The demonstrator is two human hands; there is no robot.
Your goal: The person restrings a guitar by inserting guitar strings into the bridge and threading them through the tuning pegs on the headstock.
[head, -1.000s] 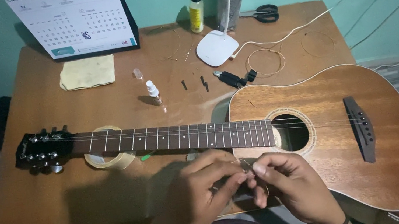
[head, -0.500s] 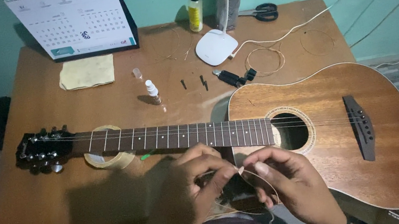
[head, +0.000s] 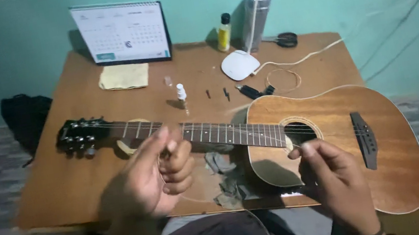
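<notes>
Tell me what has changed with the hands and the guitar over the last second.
The two hands, pressed together a second ago below the guitar neck, have drawn apart: the left hand went left and up over the neck, the right hand right, toward the guitar body. Both stay pinched, seemingly on a thin string, too fine to see clearly. The guitar, calendar, yellow cloth and lamp base lie as before.

A white desk calendar (head: 121,33) with a dark edge stands at the back of the wooden table (head: 61,186), and a small yellow bottle (head: 224,33) with a black cap stands to its right.
</notes>
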